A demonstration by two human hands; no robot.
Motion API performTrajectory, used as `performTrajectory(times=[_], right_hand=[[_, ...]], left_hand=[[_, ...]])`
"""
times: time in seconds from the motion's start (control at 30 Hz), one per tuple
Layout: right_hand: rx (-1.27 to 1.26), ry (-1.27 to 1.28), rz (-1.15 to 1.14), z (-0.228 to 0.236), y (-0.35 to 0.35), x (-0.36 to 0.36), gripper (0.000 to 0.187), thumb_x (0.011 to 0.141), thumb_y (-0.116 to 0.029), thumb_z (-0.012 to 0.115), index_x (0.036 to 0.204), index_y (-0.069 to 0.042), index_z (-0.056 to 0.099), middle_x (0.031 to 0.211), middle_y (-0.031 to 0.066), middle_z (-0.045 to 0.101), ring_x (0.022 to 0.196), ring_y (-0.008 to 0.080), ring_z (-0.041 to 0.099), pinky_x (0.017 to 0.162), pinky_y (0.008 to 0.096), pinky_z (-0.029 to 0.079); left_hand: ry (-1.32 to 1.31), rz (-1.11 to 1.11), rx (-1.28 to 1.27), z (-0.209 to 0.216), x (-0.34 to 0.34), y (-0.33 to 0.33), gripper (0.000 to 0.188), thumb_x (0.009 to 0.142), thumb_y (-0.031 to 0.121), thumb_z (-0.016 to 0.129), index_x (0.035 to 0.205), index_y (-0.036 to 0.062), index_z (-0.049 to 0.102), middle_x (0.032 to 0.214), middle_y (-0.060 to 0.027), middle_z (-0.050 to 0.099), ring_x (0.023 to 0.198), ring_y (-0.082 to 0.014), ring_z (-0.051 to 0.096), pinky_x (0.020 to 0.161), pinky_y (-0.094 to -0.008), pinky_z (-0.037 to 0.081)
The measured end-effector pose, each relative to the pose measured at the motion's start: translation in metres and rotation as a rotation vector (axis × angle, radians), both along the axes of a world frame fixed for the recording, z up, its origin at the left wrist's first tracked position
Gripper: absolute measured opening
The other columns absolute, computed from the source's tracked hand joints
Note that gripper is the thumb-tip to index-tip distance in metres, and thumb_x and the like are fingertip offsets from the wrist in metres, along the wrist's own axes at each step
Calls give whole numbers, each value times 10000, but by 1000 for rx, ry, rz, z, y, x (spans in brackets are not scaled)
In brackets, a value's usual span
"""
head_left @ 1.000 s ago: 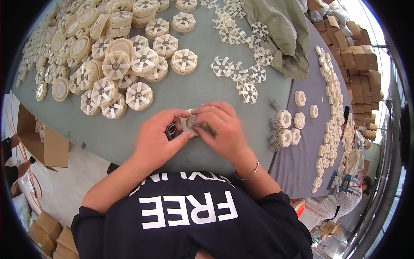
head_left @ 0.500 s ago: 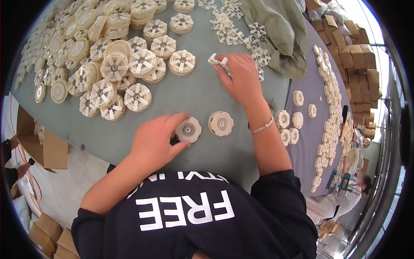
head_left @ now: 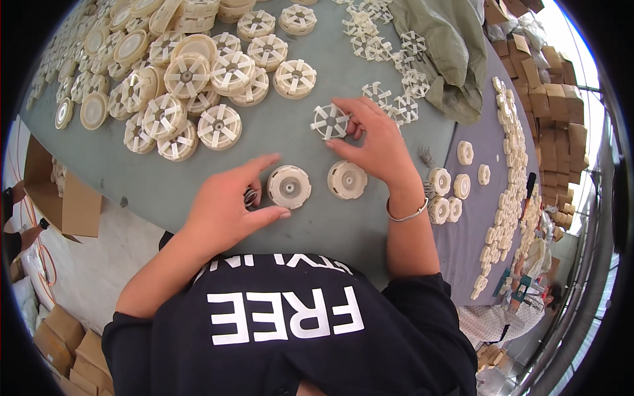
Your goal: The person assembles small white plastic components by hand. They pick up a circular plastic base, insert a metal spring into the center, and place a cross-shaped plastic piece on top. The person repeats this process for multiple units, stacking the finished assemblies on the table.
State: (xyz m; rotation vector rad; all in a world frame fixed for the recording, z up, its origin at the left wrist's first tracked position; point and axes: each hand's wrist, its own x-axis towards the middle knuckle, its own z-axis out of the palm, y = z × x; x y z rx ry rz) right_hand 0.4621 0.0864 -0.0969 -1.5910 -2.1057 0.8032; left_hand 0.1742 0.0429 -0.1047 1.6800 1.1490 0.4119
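My right hand pinches a white six-spoked plastic star piece by its edge, above the table. Below it lies a round cream plastic housing, its recessed face up. A second such housing rests to its left, in front of my left hand. That hand has its thumb and index finger spread beside the housing, while its curled fingers hold a small dark metal coil, which looks like a spring. How many coils are in the palm is hidden.
A heap of round spoked assemblies covers the left and far table. Loose star pieces lie beside a green sack. Springs and several housings sit right. Another person works at far right.
My right hand has brought the star piece nearer, turning its spoked face into view. My left hand has let go of the left housing and drawn slightly left.
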Motion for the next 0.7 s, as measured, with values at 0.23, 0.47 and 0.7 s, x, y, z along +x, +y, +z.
performTrajectory(times=[0.23, 0.47, 0.7], right_hand=[[-2, 171, 296, 18, -44, -30, 573, 734, -116, 860, 1282, -103, 694, 1028, 61, 663, 866, 245, 672, 765, 369, 558], [43, 117, 325, 8, -44, -34, 573, 721, -129, 861, 1269, -116, 692, 1109, 64, 645, 985, 283, 650, 837, 405, 544], [76, 56, 299, 8, -53, -36, 591, 681, -213, 890, 1231, -87, 715, 1144, 68, 671, 1053, 287, 653, 885, 395, 546]], left_hand=[[-87, 37, -187, 3, -5, -3, 640, 862, 267, 847, 1427, 75, 618, 768, 4, 580, 730, -107, 542, 703, -282, 471], [-37, 42, -100, -1, 2, -3, 548, 913, 219, 779, 1417, 65, 628, 780, -7, 606, 699, -115, 543, 677, -299, 475], [-157, -1, -234, -9, 5, 1, 520, 925, 129, 716, 1432, 63, 620, 820, -10, 624, 698, -112, 544, 676, -290, 483]])
